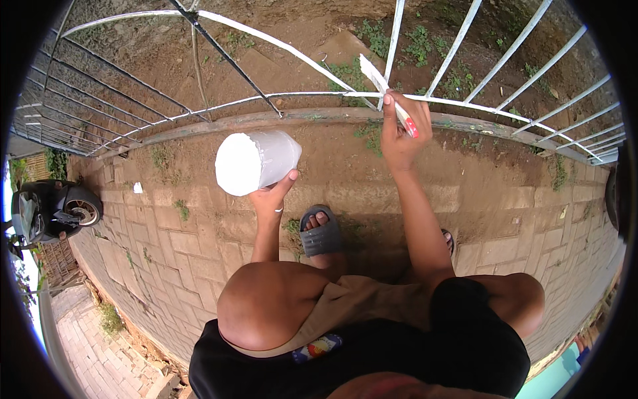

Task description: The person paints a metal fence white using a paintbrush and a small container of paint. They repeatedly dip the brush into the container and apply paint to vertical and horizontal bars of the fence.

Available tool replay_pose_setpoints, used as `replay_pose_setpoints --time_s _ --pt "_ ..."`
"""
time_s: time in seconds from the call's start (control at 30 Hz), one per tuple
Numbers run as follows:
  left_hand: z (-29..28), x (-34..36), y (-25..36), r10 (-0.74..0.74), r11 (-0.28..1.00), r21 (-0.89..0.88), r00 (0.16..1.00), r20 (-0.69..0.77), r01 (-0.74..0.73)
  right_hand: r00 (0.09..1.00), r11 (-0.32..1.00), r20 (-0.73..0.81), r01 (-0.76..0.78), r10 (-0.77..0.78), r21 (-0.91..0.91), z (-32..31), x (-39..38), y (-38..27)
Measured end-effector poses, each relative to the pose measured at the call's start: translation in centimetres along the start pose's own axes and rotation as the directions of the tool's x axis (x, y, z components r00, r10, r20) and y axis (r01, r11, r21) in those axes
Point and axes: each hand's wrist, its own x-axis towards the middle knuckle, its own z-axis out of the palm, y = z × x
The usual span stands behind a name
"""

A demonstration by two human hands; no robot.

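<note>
On the left, tub [282,156]: left hand [271,194] is gripping it
Far right, brush [376,76]: right hand [407,130] is pinching it; keeping strokes light is probably sparing the railing [454,46] drips

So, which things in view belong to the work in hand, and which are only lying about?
For the work:
brush, in the right hand
tub, in the left hand
fence, partly white, probably being painted

Just there:
motorbike, at far left
white scrap, on the ground
</note>
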Motion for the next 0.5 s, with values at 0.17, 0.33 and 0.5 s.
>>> replay_pose_setpoints --time_s 0.17,0.33,0.5 --pt "1.9 -0.3 -0.1 -0.018 0.999 -0.051 1.000 -0.006 0.018 0.977 0.992 0.204 0.036 -0.060 0.120 1.4 -3.3 -3.4" --pt "0.9 -0.1 -0.5 -0.063 0.998 0.029 0.998 0.025 0.062 0.986 0.991 0.110 -0.121 0.127 -0.058 -0.5 -1.2 -1.0" --pt "1.2 -0.2 0.5 -0.075 0.997 -0.002 0.997 0.022 0.075 0.993 0.995 0.116 -0.003 0.015 -0.103 -0.2 -0.8 -1.3"
